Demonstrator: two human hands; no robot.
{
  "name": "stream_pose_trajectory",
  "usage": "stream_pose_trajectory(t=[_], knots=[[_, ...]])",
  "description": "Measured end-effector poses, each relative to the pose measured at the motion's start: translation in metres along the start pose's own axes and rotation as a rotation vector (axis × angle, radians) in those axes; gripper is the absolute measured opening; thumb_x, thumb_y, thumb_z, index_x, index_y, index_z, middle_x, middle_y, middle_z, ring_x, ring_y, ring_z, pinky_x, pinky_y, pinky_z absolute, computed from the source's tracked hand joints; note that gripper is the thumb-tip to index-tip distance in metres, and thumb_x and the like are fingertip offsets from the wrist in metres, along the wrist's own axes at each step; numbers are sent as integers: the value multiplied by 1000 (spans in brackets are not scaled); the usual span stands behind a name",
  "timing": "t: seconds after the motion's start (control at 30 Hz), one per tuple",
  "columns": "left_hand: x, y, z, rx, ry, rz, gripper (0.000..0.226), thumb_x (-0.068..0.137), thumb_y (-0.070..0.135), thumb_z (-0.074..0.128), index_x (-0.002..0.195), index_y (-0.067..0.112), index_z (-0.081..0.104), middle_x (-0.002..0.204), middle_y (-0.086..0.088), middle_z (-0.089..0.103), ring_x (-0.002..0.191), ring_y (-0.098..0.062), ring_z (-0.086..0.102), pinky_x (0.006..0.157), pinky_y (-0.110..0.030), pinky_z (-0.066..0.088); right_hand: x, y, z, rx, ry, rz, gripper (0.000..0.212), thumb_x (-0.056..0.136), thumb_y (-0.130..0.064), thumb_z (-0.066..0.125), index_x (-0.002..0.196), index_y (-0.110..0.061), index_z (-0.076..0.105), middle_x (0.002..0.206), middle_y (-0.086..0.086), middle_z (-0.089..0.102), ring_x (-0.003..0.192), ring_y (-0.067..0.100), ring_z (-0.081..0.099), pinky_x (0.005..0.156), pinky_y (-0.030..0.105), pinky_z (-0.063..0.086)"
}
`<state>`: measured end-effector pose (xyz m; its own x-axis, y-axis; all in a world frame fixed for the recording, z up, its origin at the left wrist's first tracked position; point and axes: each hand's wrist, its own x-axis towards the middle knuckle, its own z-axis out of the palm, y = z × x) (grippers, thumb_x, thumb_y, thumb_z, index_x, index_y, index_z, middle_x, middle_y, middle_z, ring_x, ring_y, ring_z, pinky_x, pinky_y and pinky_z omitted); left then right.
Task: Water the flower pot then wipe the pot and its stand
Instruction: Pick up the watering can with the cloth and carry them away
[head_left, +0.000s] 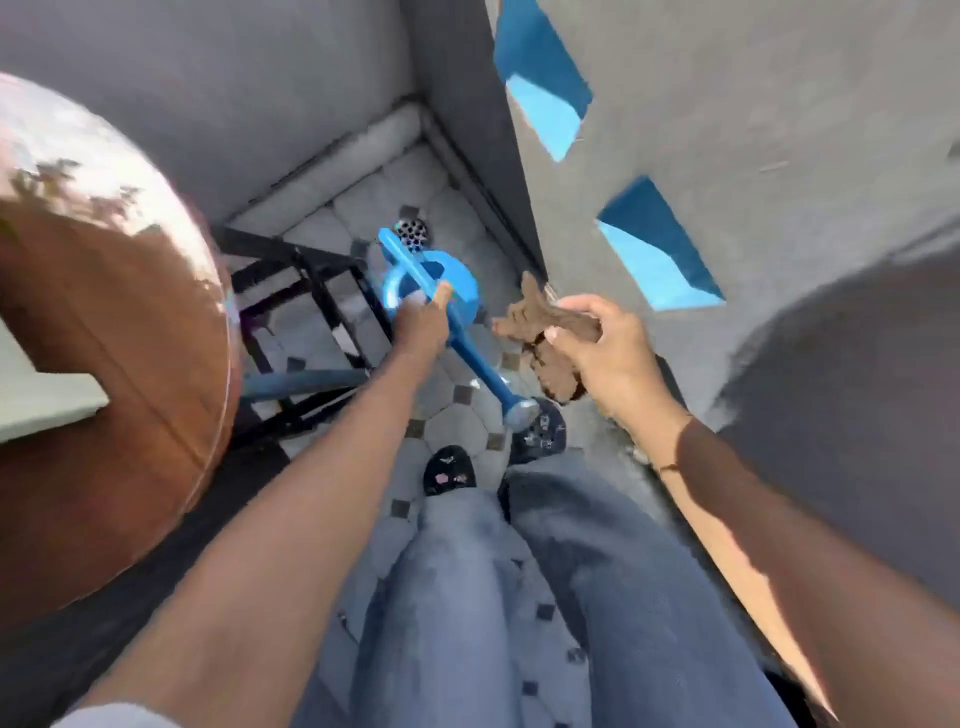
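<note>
denim-clad legs (545, 597) fill the bottom of the view, the person standing on a pale tiled floor (457, 431) with small dark diamond insets, dark patterned slippers (449, 470) pointing toward the far corner.

just above the knees both forearms reach forward. the left hand (421, 325) is wrapped round the long handle of a bright blue plastic watering can (441, 291), thumb laid along the top. the can hangs low, close over the floor, its spout trailing back toward the feet and its rose head (522, 410) just over the right slipper. held that way it would pour nothing; i'd judge it is being carried or set down in the corner, not tipped.

the right hand (602, 348) clutches a crumpled brown cloth (550, 332), loose ends dangling. keeping it bunched in the free hand looks like readiness for the wiping step.

at the left edge, very near and blurred, sits a large round rust-brown flower pot (114, 364), and under it a black metal-frame stand (306, 317) whose bars run down to the tiles beside the can. no plant is in view.

farther off, a round metal floor drain (413, 234) lies just beyond the can, where grey plaster walls (260, 104) meet.
</note>
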<state>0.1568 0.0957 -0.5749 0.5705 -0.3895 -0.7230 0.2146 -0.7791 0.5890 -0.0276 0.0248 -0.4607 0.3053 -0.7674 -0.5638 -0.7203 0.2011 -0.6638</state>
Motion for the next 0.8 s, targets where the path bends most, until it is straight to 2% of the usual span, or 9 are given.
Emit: stream_pose_trajectory(t=[0.13,0.2,0.23,0.33,0.43,0.57,0.67,0.7,0.8], knots=[[97,-59,40,33,-4,-72,33,92,43,53,75,14,56,67,-16,56,71,-29,55,64,-38,40,73,47,38,-14,-41,-44,24,82,-12,73,106,-17,68,97,-8,65,89,6,59,79,13,43],[133,-78,59,83,-25,-111,46,86,50,52,91,5,60,86,-35,62,78,-43,64,68,-49,50,99,66,47,-37,-59,-52,26,81,-12,73,106,-17,68,98,-5,69,90,7,62,84,15,48],[146,-83,66,89,-47,-112,53,85,51,50,104,2,59,94,-36,63,81,-45,66,70,-49,53,110,72,50,-37,-69,-49,29,80,-11,74,107,-18,68,99,-4,70,91,8,63,86,17,48],[162,-78,77,15,-113,-112,37,98,39,46,118,10,53,83,-11,59,54,-17,59,45,-24,44,135,84,59,31,-151,-32,43,76,-1,75,114,-18,64,104,-3,69,93,6,62,84,10,46],[180,-81,87,-51,-85,-131,23,100,37,45,110,17,49,82,-4,58,52,-11,56,34,-18,36,152,93,67,123,-230,19,57,73,4,76,122,-17,58,114,5,67,97,11,64,90,21,50],[187,-88,89,26,18,-12,29,96,38,50,91,10,54,77,-6,58,70,-24,58,57,-29,41,164,90,76,147,-298,62,42,76,2,74,113,-15,63,104,10,70,86,13,66,85,34,54],[171,-77,72,-128,275,65,39,92,39,53,64,12,47,64,-2,48,60,-17,47,62,-31,38,165,75,78,212,-456,41,31,79,2,71,106,-14,67,98,6,72,86,11,68,82,31,56],[162,-72,66,-301,228,7,42,90,48,51,66,13,52,67,-3,51,62,-15,49,65,-30,38,166,71,78,249,-517,45,30,80,2,71,107,-12,68,100,6,72,90,13,69,85,32,57],[126,-62,41,-831,-319,-250,86,72,82,43,106,8,70,110,-13,71,101,-29,67,93,-42,48,176,58,85,309,-645,57,28,83,-7,72,110,-12,68,106,10,72,100,21,69,90,39,56]])
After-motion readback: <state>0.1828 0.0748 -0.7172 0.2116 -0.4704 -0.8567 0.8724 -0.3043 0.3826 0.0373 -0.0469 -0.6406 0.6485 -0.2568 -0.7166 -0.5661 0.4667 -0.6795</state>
